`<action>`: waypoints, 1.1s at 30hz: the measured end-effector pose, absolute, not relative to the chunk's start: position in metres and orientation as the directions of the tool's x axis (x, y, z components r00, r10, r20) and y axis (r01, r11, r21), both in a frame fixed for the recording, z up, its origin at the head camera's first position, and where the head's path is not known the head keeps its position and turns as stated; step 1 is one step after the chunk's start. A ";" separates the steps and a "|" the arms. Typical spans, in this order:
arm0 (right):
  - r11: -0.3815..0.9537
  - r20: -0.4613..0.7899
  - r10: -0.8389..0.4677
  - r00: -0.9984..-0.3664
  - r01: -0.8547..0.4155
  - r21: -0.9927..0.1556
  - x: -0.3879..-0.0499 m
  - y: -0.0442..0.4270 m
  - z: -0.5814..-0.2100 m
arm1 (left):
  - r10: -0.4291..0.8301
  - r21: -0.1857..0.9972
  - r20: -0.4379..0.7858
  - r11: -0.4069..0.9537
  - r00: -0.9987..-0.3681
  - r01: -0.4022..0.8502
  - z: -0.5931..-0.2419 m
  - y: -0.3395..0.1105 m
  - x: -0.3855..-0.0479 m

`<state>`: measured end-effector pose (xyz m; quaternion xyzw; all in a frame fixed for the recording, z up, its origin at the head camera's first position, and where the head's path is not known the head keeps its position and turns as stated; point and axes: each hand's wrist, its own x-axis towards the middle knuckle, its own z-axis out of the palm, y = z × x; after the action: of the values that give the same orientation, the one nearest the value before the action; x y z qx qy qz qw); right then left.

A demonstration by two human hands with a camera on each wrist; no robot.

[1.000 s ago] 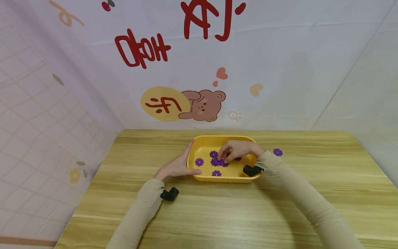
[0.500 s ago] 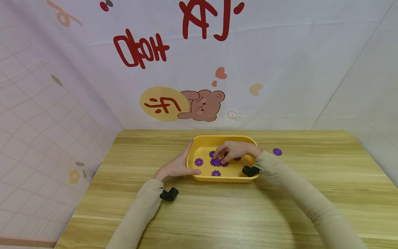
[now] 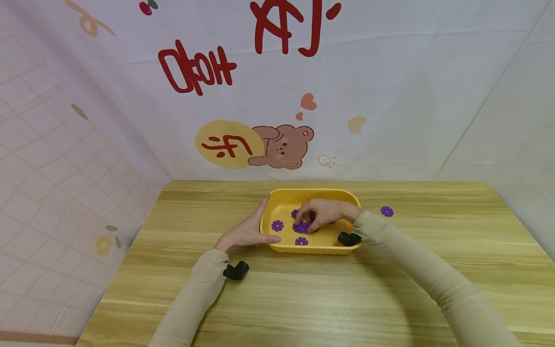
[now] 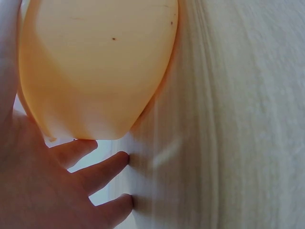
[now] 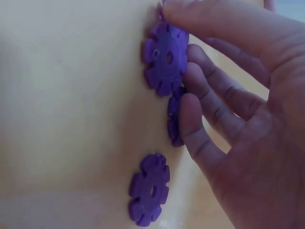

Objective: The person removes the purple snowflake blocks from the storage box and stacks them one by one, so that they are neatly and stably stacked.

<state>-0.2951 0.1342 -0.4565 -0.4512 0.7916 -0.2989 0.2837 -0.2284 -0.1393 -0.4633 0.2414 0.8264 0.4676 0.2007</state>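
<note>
A yellow plastic tray [image 3: 316, 250] holds several purple snowflake discs. My left hand [image 3: 246, 233] braces the tray's left end, its thumb over the near rim. In the left wrist view its fingers [image 4: 100, 174] are spread and fairly straight beside the tray's outer wall [image 4: 100, 71]. Inside the tray, my right hand [image 3: 324, 210] pinches at a cluster of overlapping snowflake discs [image 5: 167, 57], thumb on one side and fingertips on the other. How many are held cannot be told. A separate disc [image 5: 149, 190] lies below that hand in the right wrist view.
Loose discs lie in the tray at the left [image 3: 277, 225] and near the front wall [image 3: 301, 241]. One more disc [image 3: 387, 211] is on the wooden table [image 3: 303, 299], right of the tray. A printed cloth backdrop [image 3: 390, 96] rises behind the table.
My right hand has shifted slightly left and lower over the disc cluster, and its fingers have moved on the discs. The left hand and tray stay in place.
</note>
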 end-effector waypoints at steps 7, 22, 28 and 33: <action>0.401 -0.177 -0.890 -0.421 -0.535 -0.744 -0.296 0.133 -0.460 | 0.584 0.863 -0.103 0.455 -0.805 0.219 -0.464 -0.139 -0.229; 0.391 -0.127 -0.888 -0.442 -0.580 -0.714 -0.295 0.130 -0.465 | 0.584 0.864 -0.106 0.456 -0.805 0.216 -0.463 -0.139 -0.228; 0.412 -0.125 -0.874 -0.470 -0.578 -0.705 -0.294 0.130 -0.464 | 0.579 0.862 -0.112 0.461 -0.808 0.211 -0.462 -0.139 -0.228; 0.422 -0.121 -0.863 -0.491 -0.568 -0.707 -0.293 0.131 -0.464 | 0.582 0.863 -0.114 0.459 -0.805 0.210 -0.463 -0.139 -0.228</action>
<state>-0.2932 0.1306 -0.4636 -0.4428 0.8077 -0.3049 0.2421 -0.2281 -0.1388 -0.4630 0.2386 0.8301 0.4621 0.2015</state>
